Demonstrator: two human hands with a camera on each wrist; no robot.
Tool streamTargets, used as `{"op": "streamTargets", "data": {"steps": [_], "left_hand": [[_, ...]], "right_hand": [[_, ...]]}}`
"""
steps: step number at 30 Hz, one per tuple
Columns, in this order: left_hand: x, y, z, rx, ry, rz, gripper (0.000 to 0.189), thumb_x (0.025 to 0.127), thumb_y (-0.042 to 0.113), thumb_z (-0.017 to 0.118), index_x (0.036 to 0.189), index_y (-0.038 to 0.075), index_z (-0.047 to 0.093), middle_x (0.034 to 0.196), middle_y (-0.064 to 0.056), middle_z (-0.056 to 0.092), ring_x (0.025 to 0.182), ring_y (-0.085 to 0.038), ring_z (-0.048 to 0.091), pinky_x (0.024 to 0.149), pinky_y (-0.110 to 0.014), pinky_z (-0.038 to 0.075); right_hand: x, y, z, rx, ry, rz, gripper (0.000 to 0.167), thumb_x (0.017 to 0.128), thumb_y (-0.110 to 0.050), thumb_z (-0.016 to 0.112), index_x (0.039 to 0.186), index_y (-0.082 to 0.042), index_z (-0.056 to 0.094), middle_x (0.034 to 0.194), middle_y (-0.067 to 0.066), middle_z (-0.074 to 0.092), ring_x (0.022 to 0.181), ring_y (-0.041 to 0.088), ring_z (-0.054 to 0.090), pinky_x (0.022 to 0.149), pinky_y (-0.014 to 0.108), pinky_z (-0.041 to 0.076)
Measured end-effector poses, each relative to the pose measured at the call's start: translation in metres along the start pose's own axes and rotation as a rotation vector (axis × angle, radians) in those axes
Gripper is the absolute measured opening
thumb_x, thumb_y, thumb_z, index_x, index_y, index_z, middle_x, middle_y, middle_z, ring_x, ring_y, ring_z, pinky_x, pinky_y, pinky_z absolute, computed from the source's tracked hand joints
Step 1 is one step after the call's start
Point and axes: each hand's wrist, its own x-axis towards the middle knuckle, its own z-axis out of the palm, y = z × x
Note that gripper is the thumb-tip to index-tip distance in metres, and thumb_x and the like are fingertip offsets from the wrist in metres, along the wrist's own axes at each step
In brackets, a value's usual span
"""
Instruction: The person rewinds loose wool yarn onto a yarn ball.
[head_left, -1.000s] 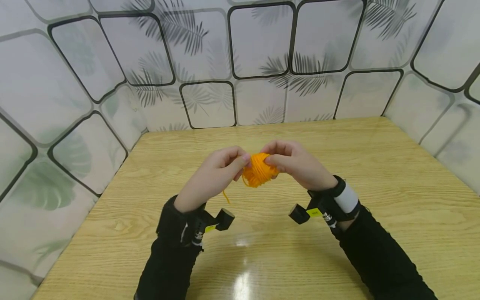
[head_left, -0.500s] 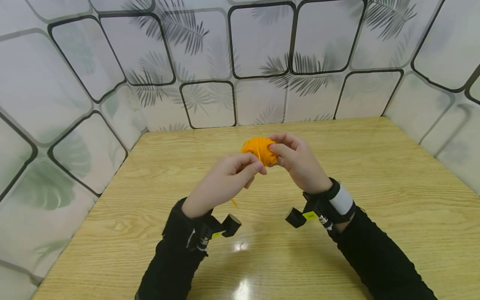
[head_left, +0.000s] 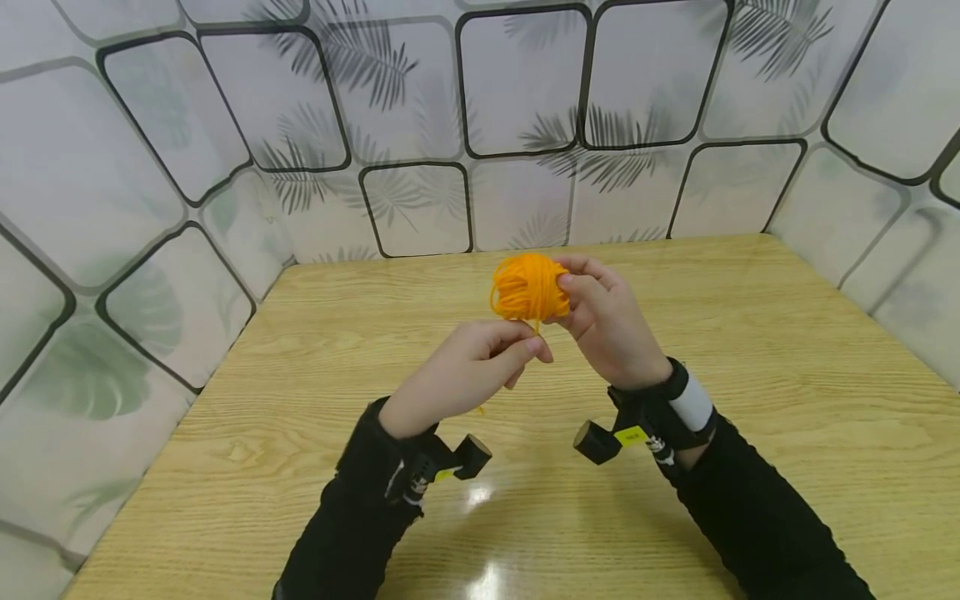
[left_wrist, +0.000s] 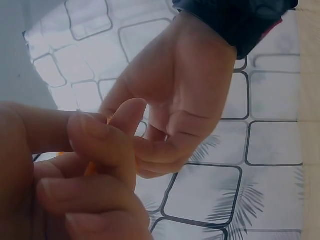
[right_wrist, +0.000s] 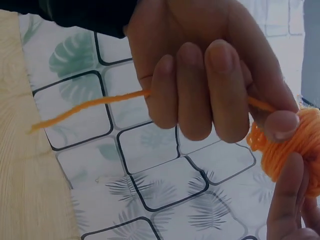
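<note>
An orange ball of yarn (head_left: 528, 287) is held above the table by my right hand (head_left: 607, 321), its thumb and fingers gripping the right side. Just below the ball, my left hand (head_left: 483, 362) pinches the yarn strand (head_left: 537, 326) between thumb and forefinger. In the right wrist view the strand runs behind the curled fingers of the left hand (right_wrist: 200, 90), and its loose yarn end (right_wrist: 75, 109) sticks out past them. The ball of yarn (right_wrist: 295, 150) is at that view's right edge. In the left wrist view the hands hide most of the yarn.
A light wooden table (head_left: 300, 467) lies beneath both hands. Patterned panels (head_left: 517, 200) with leaves and dark outlines rise along its back and sides. Each wrist bears a black camera mount, such as the left camera mount (head_left: 450, 458).
The ball has moved up and slightly right in my right hand. My left hand has gone from beside the ball to below it, now pinching the strand.
</note>
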Motion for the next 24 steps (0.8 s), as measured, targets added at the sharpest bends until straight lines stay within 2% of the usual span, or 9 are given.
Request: {"op": "streamTargets", "data": {"steps": [7, 12, 18, 21, 24], "left_hand": [[0.003, -0.004, -0.003, -0.004, -0.008, -0.015, 0.022, 0.098, 0.011, 0.044, 0.099, 0.003, 0.064, 0.064, -0.002, 0.046, 0.053, -0.013, 0.038, 0.05, -0.023, 0.031], [0.004, -0.008, -0.006, -0.025, 0.0, -0.041, 0.022, 0.099, 0.014, 0.042, 0.099, 0.004, 0.062, 0.066, -0.003, 0.045, 0.058, -0.015, 0.042, 0.057, -0.025, 0.034], [0.004, -0.01, -0.012, -0.033, 0.015, -0.115, 0.023, 0.1, 0.016, 0.04, 0.094, 0.003, 0.057, 0.067, -0.004, 0.045, 0.052, -0.016, 0.034, 0.053, -0.026, 0.03], [0.004, -0.011, -0.015, -0.057, 0.029, -0.148, 0.024, 0.101, 0.02, 0.038, 0.09, 0.004, 0.053, 0.068, -0.005, 0.046, 0.049, -0.017, 0.029, 0.049, -0.026, 0.027], [0.003, -0.012, -0.018, -0.084, 0.037, -0.167, 0.023, 0.101, 0.022, 0.037, 0.092, 0.007, 0.052, 0.07, -0.006, 0.046, 0.051, -0.018, 0.029, 0.049, -0.026, 0.027]], "right_hand": [[-0.002, -0.002, -0.001, 0.079, -0.119, 0.009, 0.021, 0.096, -0.006, 0.035, 0.105, -0.007, 0.053, 0.099, 0.004, 0.054, 0.081, 0.015, 0.052, 0.069, 0.021, 0.046], [-0.002, -0.003, -0.003, 0.072, -0.161, 0.027, 0.021, 0.096, -0.009, 0.036, 0.108, -0.008, 0.052, 0.102, 0.004, 0.053, 0.084, 0.016, 0.051, 0.072, 0.022, 0.045], [-0.002, -0.003, -0.005, 0.06, -0.211, 0.041, 0.024, 0.093, -0.007, 0.035, 0.104, -0.01, 0.056, 0.099, 0.003, 0.055, 0.083, 0.015, 0.052, 0.073, 0.023, 0.045], [-0.002, -0.003, -0.006, 0.029, -0.263, 0.049, 0.027, 0.09, -0.005, 0.034, 0.103, -0.01, 0.057, 0.097, 0.003, 0.056, 0.082, 0.015, 0.052, 0.072, 0.022, 0.046], [-0.002, -0.004, -0.007, 0.006, -0.319, 0.067, 0.029, 0.088, -0.003, 0.034, 0.103, -0.01, 0.058, 0.096, 0.003, 0.056, 0.081, 0.014, 0.052, 0.072, 0.022, 0.046]]}}
